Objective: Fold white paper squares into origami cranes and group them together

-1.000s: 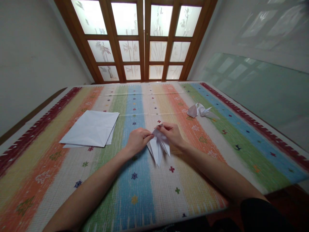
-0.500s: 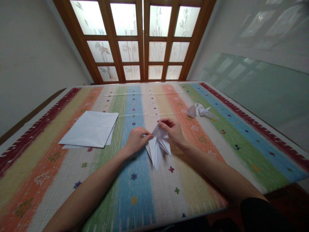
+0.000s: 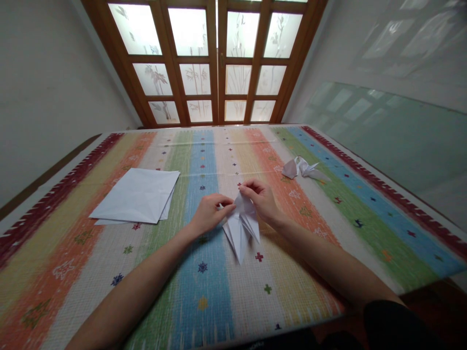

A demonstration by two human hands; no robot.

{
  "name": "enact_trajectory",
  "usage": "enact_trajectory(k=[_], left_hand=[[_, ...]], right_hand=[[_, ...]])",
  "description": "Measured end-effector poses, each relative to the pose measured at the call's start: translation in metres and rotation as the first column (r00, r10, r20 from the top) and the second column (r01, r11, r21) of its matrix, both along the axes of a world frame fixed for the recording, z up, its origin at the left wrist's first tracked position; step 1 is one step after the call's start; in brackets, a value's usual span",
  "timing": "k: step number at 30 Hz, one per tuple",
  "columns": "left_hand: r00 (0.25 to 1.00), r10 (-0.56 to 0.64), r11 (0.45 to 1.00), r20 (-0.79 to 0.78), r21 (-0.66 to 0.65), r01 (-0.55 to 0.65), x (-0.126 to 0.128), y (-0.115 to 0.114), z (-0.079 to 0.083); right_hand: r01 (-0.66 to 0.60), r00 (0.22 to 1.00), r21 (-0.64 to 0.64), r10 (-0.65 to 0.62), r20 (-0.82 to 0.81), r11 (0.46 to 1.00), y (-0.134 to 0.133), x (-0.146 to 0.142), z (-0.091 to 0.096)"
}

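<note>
Between my hands is a folded white origami paper (image 3: 241,228), with several pointed flaps fanning toward me and its longest tip at the bottom. My left hand (image 3: 211,210) is closed on its upper left edge, thumb and fingers pinching the paper. My right hand (image 3: 260,198) pinches the top corner from the right. The fingertips hide part of the upper folds. Farther right on the table sits a finished-looking folded white paper figure (image 3: 302,167), apart from both hands.
A small stack of white paper sheets (image 3: 134,194) lies to the left of my hands. The table has a striped, patterned tablecloth (image 3: 215,301). Beyond its far edge stand wooden doors with glass panes (image 3: 199,78). A glass panel (image 3: 386,126) leans along the right wall.
The folded paper has tilted flatter and its lower tip has come slightly toward me. My left fingers have shifted a little to the right over the paper; my right hand keeps its pinch.
</note>
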State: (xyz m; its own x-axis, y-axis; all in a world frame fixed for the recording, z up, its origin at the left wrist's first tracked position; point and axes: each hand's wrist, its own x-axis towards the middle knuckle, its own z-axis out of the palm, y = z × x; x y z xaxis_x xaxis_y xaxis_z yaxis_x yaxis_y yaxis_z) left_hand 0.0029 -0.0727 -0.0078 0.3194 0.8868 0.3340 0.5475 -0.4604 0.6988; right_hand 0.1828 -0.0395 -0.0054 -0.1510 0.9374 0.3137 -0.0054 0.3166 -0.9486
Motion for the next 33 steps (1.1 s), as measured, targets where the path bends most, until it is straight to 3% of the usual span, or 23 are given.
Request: enact_trajectory(k=[3,10,16,21,24,28,33], left_hand=[[1.000,0.028,1.000,0.014,0.004,-0.028,-0.001,0.001,-0.001],[0.993,0.012,0.994,-0.118,0.108,0.000,0.001,-0.002,-0.002],[0.996,-0.017,0.997,-0.090,0.072,0.024,0.002,-0.003,-0.002],[0.997,0.047,0.999,0.064,0.021,-0.049,-0.001,0.002,-0.003],[0.990,0.098,0.994,0.103,0.041,-0.103,-0.003,0.005,-0.005],[0.981,0.134,0.984,0.139,0.097,-0.148,-0.004,0.006,-0.009],[0.973,0.164,0.968,0.163,0.163,-0.190,-0.006,0.006,-0.012]], right_hand=[[-0.027,1.000,0.001,0.027,0.004,1.000,-0.001,-0.002,0.001],[0.031,0.999,0.007,-0.031,-0.017,1.000,-0.004,-0.002,0.004],[0.078,0.997,0.050,-0.078,0.005,0.996,-0.006,-0.005,0.004],[-0.118,0.990,0.060,0.113,0.079,0.991,-0.005,-0.003,-0.002],[-0.219,0.957,0.062,0.203,0.207,0.974,-0.004,0.004,-0.006],[-0.288,0.882,0.080,0.232,0.411,0.954,-0.003,0.018,-0.008],[-0.253,0.870,0.179,0.143,0.472,0.951,0.000,0.030,-0.013]])
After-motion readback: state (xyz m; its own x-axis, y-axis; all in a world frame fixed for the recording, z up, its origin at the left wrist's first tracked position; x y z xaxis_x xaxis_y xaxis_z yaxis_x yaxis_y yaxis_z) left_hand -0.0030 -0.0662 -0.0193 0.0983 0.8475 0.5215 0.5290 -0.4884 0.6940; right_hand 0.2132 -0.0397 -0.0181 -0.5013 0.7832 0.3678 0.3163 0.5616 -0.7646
